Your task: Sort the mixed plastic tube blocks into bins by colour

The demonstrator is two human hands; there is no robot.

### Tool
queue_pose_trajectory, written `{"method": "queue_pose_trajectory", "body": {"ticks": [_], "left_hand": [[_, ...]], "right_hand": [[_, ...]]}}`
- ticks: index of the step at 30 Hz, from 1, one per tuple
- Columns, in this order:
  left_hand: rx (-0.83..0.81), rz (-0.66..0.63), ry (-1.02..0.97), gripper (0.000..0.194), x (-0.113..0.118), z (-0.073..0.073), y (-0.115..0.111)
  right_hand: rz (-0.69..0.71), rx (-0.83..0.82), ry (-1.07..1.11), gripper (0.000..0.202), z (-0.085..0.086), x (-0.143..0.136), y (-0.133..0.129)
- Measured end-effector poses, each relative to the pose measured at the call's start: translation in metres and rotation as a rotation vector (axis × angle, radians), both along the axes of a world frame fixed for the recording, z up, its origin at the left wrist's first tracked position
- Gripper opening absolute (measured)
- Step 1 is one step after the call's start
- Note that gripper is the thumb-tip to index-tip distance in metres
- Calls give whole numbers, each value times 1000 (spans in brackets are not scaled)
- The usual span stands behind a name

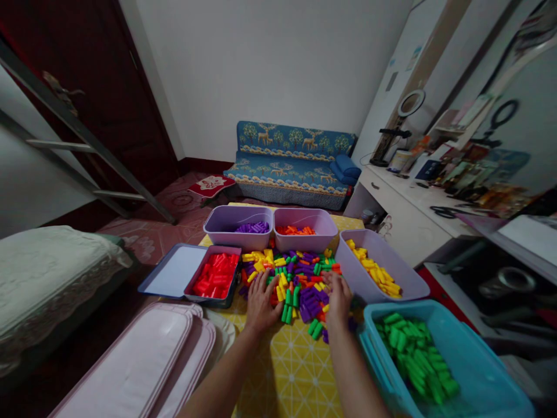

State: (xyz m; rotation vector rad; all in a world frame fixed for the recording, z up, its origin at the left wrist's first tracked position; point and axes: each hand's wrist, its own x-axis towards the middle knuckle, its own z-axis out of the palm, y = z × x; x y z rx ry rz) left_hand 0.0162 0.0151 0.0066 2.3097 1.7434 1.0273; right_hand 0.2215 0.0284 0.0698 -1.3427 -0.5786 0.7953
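A mixed heap of small plastic pieces in purple, green, yellow, orange and red covers the middle of the table. At the heap's left side my left hand lies palm down, fingers spread beside yellow and green pieces. On the right side, my right hand rests over the edge of the heap with its fingers apart, close to orange and purple pieces. Neither hand visibly holds a piece, though what lies under the palms is hidden.
Behind the heap stand lilac bins of purple pieces and orange pieces. A lilac bin of yellow pieces and a teal bin of green ones are right. A box of red pieces and pale lids lie left.
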Motion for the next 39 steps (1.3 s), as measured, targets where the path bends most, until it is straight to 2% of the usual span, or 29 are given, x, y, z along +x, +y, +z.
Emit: {"method": "queue_pose_trajectory", "body": {"ticks": [3,6,9,11,14,17,21,24,27,31,33,39], "left_hand": [[10,-3,-4,69,0,1,0],[23,-6,-10,69,1,1,0],[29,-10,-26,67,0,-3,0],[28,-22,-44,67,-1,-6,1],[17,-70,-57,67,-3,-10,1],[12,-75,-57,63,-3,-11,2],[18,-54,-45,63,-1,-9,1],[26,-57,-38,59,0,-7,1],[34,-56,-37,56,0,-8,1],[42,-52,-22,55,0,-10,3],[49,-49,-16,54,0,-10,3],[51,-48,-8,53,0,-9,2]], "right_hand": [[184,-34,-358,48,-18,-12,20],[361,11,-735,52,-27,-32,34],[517,-30,-993,54,-31,-58,34],[554,-63,-1089,49,-35,-72,26],[520,-25,-1135,42,-43,-80,13],[460,-19,-1135,36,-45,-71,3],[357,-132,-1199,27,-32,-54,5],[351,-114,-1238,24,-18,-50,19],[449,-80,-1312,35,-11,-53,40],[611,-206,-1412,69,-12,-55,59],[646,-234,-1420,73,-13,-54,62],[635,-202,-1397,33,-13,-51,55]]}}
